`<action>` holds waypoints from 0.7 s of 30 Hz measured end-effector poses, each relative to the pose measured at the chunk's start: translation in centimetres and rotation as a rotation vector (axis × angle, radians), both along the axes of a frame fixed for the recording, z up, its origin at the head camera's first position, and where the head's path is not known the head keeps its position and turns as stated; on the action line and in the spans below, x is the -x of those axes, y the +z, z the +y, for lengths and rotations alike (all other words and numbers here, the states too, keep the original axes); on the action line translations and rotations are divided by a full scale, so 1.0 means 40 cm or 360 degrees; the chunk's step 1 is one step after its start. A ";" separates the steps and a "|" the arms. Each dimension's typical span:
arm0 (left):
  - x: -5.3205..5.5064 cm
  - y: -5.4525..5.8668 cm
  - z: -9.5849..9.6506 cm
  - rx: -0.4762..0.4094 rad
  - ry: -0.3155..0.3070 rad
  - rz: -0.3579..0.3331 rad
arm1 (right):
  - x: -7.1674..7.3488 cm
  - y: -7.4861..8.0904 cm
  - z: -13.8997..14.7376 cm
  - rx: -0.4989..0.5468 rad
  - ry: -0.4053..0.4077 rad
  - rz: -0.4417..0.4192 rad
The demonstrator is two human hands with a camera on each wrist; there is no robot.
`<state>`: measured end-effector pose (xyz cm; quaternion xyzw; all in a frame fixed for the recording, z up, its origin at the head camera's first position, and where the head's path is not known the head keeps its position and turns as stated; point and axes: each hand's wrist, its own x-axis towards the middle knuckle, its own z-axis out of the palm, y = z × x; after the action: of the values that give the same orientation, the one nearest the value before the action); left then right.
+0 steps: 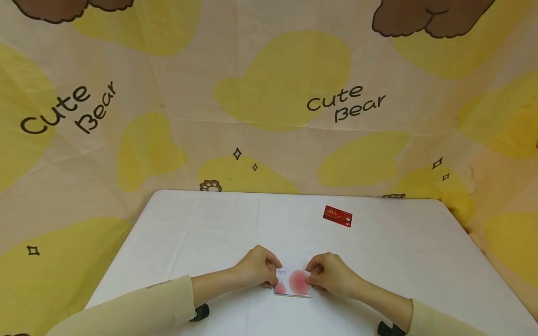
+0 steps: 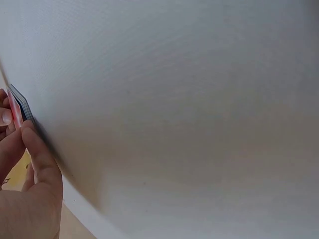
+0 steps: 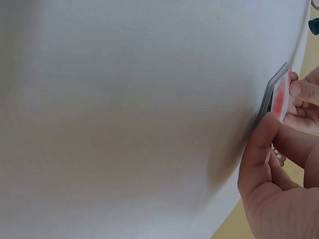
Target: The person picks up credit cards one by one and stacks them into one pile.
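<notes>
A white card with pink circles (image 1: 297,283) tops a thin stack of cards close over the table, near the middle in the head view. My left hand (image 1: 255,267) pinches the left end of this stack between thumb and fingers. At the opposite end, my right hand (image 1: 335,276) holds it the same way. Both wrist views show the grey edges of several stacked cards (image 3: 267,98) under the pink-printed one, whose near end stands a little apart from them. Farther back on the table, right of both hands, lies a red VIP card (image 1: 337,216).
A white-covered table (image 1: 218,224) with rounded far corners spans the lower part of the head view. Behind it hangs a yellow and beige cloth (image 1: 269,154) printed with "Cute Bear". Black bands (image 1: 201,312) sit below the light sleeves (image 1: 168,298).
</notes>
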<state>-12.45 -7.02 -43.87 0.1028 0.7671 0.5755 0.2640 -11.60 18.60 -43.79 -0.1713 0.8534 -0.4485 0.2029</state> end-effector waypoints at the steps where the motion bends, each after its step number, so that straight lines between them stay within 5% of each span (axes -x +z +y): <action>1: 0.000 0.000 0.000 0.0003 0.0002 -0.0002 | 0.000 -0.001 0.000 -0.0009 0.0003 0.0008; 21: -0.006 -0.002 0.005 0.0047 0.0038 -0.0010 | 0.006 -0.012 0.001 -0.0141 0.0099 0.0147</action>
<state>-12.20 -6.82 -43.94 0.0878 0.7759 0.5676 0.2610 -11.86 18.62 -44.29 -0.2092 0.8751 -0.3954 0.1845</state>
